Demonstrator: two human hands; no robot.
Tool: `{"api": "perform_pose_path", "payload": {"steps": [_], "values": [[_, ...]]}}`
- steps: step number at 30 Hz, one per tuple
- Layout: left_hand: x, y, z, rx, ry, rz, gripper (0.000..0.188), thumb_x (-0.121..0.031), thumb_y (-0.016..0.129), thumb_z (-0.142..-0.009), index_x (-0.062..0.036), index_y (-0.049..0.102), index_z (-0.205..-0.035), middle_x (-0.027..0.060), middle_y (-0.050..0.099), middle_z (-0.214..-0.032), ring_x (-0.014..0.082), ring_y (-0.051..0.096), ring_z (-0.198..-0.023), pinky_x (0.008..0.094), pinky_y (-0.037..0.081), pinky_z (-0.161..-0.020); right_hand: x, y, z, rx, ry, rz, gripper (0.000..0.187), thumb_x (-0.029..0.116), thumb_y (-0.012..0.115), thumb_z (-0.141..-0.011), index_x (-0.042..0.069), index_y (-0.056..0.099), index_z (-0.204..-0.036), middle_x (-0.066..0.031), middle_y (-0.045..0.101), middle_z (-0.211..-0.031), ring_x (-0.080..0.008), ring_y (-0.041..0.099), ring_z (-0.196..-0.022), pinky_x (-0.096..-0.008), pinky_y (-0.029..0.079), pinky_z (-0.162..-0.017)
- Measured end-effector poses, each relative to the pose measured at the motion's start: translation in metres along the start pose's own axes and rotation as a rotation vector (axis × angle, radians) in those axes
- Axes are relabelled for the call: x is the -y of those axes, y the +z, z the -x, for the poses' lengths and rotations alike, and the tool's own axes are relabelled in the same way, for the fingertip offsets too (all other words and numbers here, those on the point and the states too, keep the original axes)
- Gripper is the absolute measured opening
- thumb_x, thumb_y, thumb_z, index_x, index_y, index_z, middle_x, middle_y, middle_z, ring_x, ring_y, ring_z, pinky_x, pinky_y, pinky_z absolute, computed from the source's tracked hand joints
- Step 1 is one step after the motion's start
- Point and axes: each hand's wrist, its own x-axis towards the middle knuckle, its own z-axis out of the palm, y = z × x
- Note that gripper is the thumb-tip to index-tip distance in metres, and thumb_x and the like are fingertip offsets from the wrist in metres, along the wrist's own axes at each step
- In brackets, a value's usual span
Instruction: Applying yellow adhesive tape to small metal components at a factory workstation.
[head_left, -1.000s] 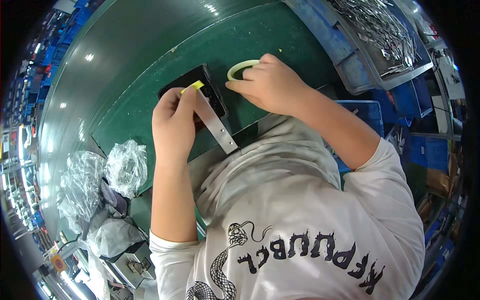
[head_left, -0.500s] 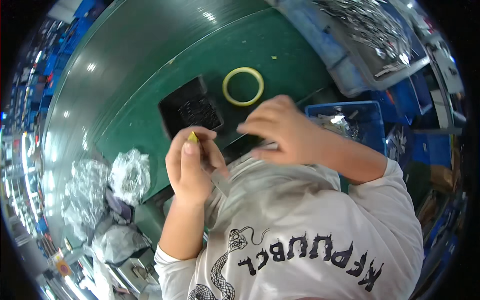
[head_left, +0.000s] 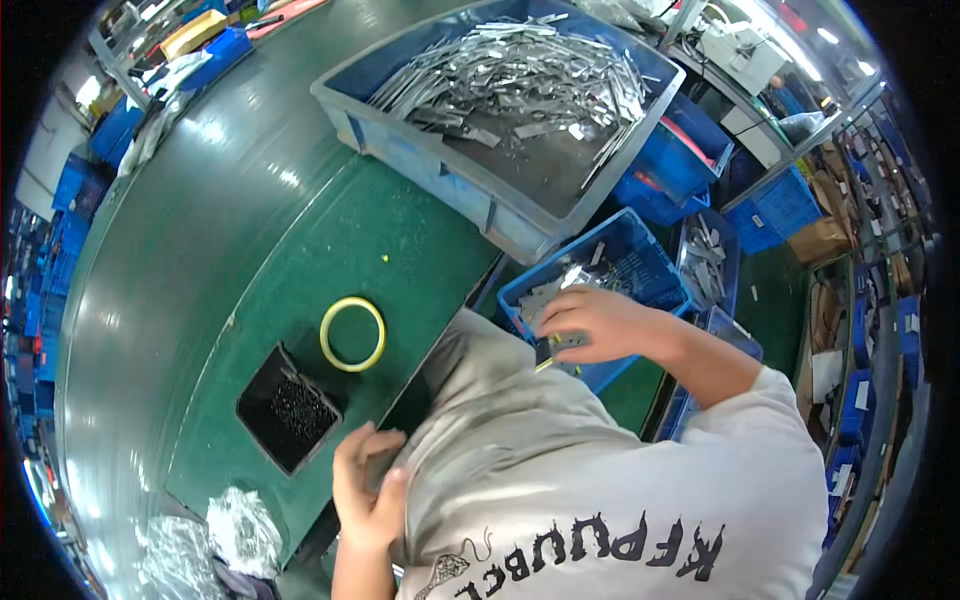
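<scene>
My right hand (head_left: 605, 325) is over the near edge of a blue basket (head_left: 655, 250). Its closed fingers grip a small dark piece with a yellow edge (head_left: 545, 352), whose kind I cannot make out. Small metal parts (head_left: 575, 280) lie in the basket, just beyond those fingers. My left hand (head_left: 370, 490) is by the green table's edge, its fingers loosely bent and apart from the thumb, with nothing visible in it. Nearest to it is a black tray (head_left: 262, 405) holding many tiny dark pieces. A pale yellow ring, like a tape roll (head_left: 378, 352), lies on the table beyond the tray.
A large grey-blue bin (head_left: 450, 175) heaped with thin metal strips stands on the far side of the table. Crumpled clear plastic (head_left: 243, 530) lies at the lower left. More blue crates (head_left: 775, 210) and a clear bin of metal pieces (head_left: 708, 260) are at the right.
The view has swung to the right. My right hand has moved from beside my left hand to the blue basket. The yellow piece and metal strip no longer show in my left hand.
</scene>
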Motion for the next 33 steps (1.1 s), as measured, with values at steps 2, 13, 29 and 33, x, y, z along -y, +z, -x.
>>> {"api": "perform_pose_path", "payload": {"steps": [2, 13, 29, 33], "values": [[0.007, -0.014, 0.016, -0.084, -0.114, 0.085, 0.046, -0.005, 0.057, -0.09, 0.0017, 0.043, -0.133, 0.0119, 0.062, -0.106, 0.0204, 0.061, -0.099, 0.0349, 0.047, -0.093, -0.008, -0.019, 0.015, -0.058, 0.052, 0.063, 0.024, 0.024, 0.071, -0.084, 0.009, 0.07, -0.102, -0.012, 0.065, -0.107, -0.0305, 0.06, -0.103, -0.0431, 0.049, -0.086], [0.006, -0.013, 0.017, -0.149, -0.148, 0.021, 0.006, -0.001, 0.057, -0.095, 0.0018, 0.059, -0.1, 0.0072, 0.065, -0.088, 0.0142, 0.061, -0.08, 0.0268, 0.048, -0.077, -0.03, -0.15, -0.155, -0.413, 0.054, 0.525, 0.019, 0.025, 0.062, -0.088, 0.008, 0.069, -0.091, -0.0107, 0.067, -0.085, -0.0308, 0.066, -0.079, -0.0424, 0.052, -0.067], [0.005, -0.032, 0.069, -0.38, -0.219, 0.093, 0.007, -0.005, 0.057, -0.094, 0.0017, 0.058, -0.093, 0.0102, 0.065, -0.085, 0.0173, 0.063, -0.075, 0.03, 0.05, -0.072, -0.122, -0.148, -0.236, 0.048, 0.23, 1.019, 0.015, 0.017, 0.066, -0.069, 0.008, 0.075, -0.077, -0.0168, 0.071, -0.082, -0.0338, 0.07, -0.08, -0.0452, 0.056, -0.071], [0.004, -0.031, 0.061, -0.343, -0.258, 0.099, 0.006, -0.004, 0.057, -0.094, 0.0017, 0.059, -0.094, 0.0092, 0.066, -0.086, 0.0161, 0.063, -0.078, 0.0294, 0.052, -0.074, -0.108, -0.156, -0.21, -0.253, -0.213, 0.95, 0.01, 0.016, 0.064, -0.074, 0.008, 0.061, -0.069, -0.01, 0.06, -0.068, -0.0332, 0.062, -0.066, -0.0453, 0.05, -0.057]]}}
